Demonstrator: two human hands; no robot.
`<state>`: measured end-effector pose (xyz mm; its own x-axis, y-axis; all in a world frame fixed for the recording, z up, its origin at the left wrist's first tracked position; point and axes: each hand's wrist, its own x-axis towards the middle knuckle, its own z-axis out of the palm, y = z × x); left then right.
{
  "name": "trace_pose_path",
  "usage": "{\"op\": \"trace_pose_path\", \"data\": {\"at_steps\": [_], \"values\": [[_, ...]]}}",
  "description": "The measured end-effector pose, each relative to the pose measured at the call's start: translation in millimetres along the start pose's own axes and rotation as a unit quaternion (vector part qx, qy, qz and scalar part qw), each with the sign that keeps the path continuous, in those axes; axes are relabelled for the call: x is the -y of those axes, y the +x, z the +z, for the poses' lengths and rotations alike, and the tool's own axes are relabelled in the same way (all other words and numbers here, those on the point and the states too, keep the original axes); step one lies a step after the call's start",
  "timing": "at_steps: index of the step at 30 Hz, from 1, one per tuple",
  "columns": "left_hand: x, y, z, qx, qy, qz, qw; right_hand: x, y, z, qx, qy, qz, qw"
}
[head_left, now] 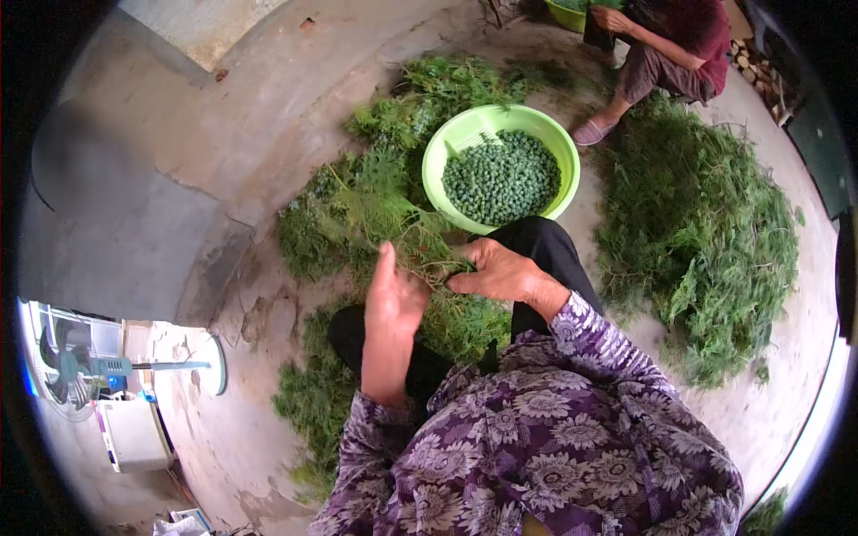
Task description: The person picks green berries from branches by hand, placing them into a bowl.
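Note:
My right hand point(502, 272) pinches the stems of a leafy green sprig point(420, 243) between thumb and fingers. The sprig fans out to the left, above my knees. Beside it, my left hand point(393, 299) is raised, slightly blurred, its fingers stretched out with nothing visible in them. Just beyond my right knee stands a light-green plastic basin point(433, 183), partly filled with small round blue-green cones point(500, 179). Feathery cut branches point(326, 228) lie on the floor to the left of the basin and continue below my hands.
A large heap of green branches point(697, 241) covers the floor at right. At the upper right sits another person point(670, 54) with a green basin point(567, 14). A standing fan point(80, 364) and a white box point(134, 435) are at the lower left.

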<state>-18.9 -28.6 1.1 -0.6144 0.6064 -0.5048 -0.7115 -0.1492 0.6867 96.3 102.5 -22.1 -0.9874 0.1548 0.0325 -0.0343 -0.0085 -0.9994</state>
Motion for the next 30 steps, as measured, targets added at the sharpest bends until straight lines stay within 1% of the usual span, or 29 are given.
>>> {"op": "trace_pose_path", "data": {"at_steps": [1,2,3,4,5,6,7,9,10,12,13,15,16,18,19,20,21,22,23,25,26,28,29,30], "values": [[4,-8,3,0.054,-0.011,-0.021,0.998,0,0,-2,-0.002,0.001,-0.001,1.0],[12,-17,8,0.107,-0.023,-0.042,0.993,0,0,-4,-0.007,-0.025,0.026,0.999],[22,-21,8,0.1,0.004,-0.018,0.995,0,-1,-5,-0.01,-0.052,0.053,0.997],[32,-20,1,0.082,-0.009,-0.06,0.995,5,-3,-5,-0.01,-0.05,0.053,0.997],[41,-18,-3,0.083,-0.029,-0.081,0.993,15,-5,-3,-0.019,-0.102,0.055,0.993],[47,-16,-6,0.085,-0.048,-0.102,0.99,20,-6,-2,-0.028,-0.152,0.056,0.986],[46,-16,-6,0.083,-0.047,-0.102,0.99,16,-5,0,-0.028,-0.151,0.056,0.987],[44,-15,-7,0.066,-0.01,-0.074,0.995,3,-3,4,-0.064,-0.195,-0.035,0.978],[43,-14,-8,0.066,-0.009,-0.075,0.995,9,-5,3,-0.064,-0.195,-0.034,0.978],[41,-11,-12,0.078,0.045,-0.029,0.996,26,-8,-2,-0.033,-0.178,0.039,0.983],[41,-10,-13,0.078,0.047,-0.029,0.995,21,-7,-3,-0.034,-0.177,0.038,0.983],[40,-9,-17,0.059,0.064,-0.016,0.996,8,-5,-7,-0.031,-0.104,0.032,0.994],[37,-12,-14,0.059,0.065,-0.016,0.996,11,-7,-11,-0.031,-0.103,0.031,0.994],[29,-20,-7,0.05,0.097,-0.001,0.994,20,-12,-20,-0.144,-0.195,-0.015,0.97],[28,-20,-8,0.05,0.097,-0.001,0.994,17,-14,-26,-0.185,-0.172,-0.042,0.967],[28,-18,-10,0.028,0.111,0.035,0.993,15,-16,-30,-0.221,-0.117,-0.029,0.968],[28,-17,-11,0.006,0.126,0.072,0.989,15,-19,-34,-0.245,-0.091,-0.021,0.965],[27,-16,-13,0.006,0.126,0.072,0.989,18,-22,-36,-0.269,-0.065,-0.014,0.961],[25,-14,-15,-0.007,0.12,0.067,0.991,22,-26,-34,-0.269,-0.065,-0.013,0.961],[26,-9,-18,-0.021,0.096,0.067,0.993,35,-39,-26,-0.223,0.021,-0.063,0.972],[27,-9,-17,-0.02,0.097,0.066,0.993,43,-44,-18,-0.198,0.017,-0.07,0.978],[26,-10,-12,-0.016,0.092,0.066,0.993,38,-44,-5,-0.164,0.0,-0.093,0.982],[26,-12,-9,-0.015,0.093,0.066,0.993,30,-40,-1,-0.18,-0.085,-0.085,0.976],[25,-15,-5,-0.007,0.093,0.058,0.994,29,-37,1,-0.178,-0.13,-0.092,0.971]]}}
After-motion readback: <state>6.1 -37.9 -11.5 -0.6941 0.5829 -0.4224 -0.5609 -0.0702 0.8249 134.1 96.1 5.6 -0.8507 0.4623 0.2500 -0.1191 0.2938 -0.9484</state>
